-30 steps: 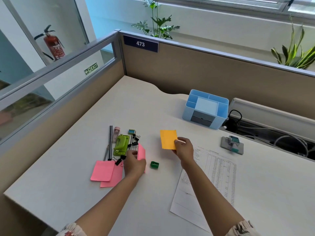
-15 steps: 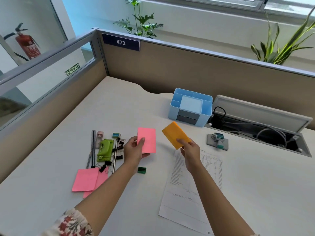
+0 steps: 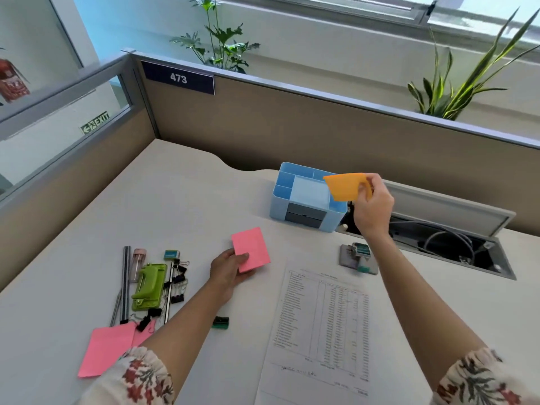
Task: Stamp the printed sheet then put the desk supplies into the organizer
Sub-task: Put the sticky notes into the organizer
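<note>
A pale office surface carries a printed sheet near its front edge and a blue organizer by the partition. The right hand pinches an orange sticky-note pad above the organizer's right compartments; the left hand grips a pink pad above the surface. A stamp sits just beyond the sheet.

A flat orange paper pad sits in the right hand over a pale blue plastic organizer box with grey drawers, a pink paper pad in the left hand, both sleeves white with red-and-dark florals.
</note>
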`<state>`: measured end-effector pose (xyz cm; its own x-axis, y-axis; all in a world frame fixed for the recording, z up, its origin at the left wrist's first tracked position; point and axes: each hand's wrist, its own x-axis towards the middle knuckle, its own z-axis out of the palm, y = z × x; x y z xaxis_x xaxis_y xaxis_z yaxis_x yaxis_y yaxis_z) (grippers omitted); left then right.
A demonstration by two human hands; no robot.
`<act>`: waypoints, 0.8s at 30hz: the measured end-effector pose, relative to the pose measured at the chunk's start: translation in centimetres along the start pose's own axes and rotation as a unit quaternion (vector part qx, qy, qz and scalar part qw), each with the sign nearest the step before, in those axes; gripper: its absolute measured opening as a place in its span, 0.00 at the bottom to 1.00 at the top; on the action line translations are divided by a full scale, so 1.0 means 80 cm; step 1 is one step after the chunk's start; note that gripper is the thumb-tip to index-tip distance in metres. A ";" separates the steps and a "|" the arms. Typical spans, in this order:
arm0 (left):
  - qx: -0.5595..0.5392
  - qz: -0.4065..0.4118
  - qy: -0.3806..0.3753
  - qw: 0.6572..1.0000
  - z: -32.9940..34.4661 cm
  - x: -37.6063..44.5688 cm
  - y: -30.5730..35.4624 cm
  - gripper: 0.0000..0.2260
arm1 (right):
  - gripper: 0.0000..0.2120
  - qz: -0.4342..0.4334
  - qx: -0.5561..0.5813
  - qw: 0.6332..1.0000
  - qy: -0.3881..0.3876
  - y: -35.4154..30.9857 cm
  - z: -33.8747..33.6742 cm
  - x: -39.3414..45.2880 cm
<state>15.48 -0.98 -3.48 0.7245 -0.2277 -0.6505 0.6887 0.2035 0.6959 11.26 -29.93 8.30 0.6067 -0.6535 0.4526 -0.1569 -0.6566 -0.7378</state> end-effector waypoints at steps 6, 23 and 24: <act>0.014 -0.034 -0.052 0.998 -0.009 0.006 0.005 0.13 | 0.13 -0.106 -0.100 0.989 -0.031 0.018 0.029 0.058; 0.007 -0.016 -0.095 0.995 -0.017 0.012 -0.005 0.13 | 0.11 -0.094 -0.119 0.987 -0.048 0.034 0.078 0.047; 0.007 -0.014 -0.097 0.995 -0.017 0.012 -0.005 0.13 | 0.10 -0.107 -0.104 0.988 -0.047 0.026 0.080 0.035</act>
<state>15.91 0.05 -4.79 0.6860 -0.4123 -0.5995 0.7068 0.1820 0.6836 17.63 -30.74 4.83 0.7121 -0.4596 0.5307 -0.1674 -0.8453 -0.5074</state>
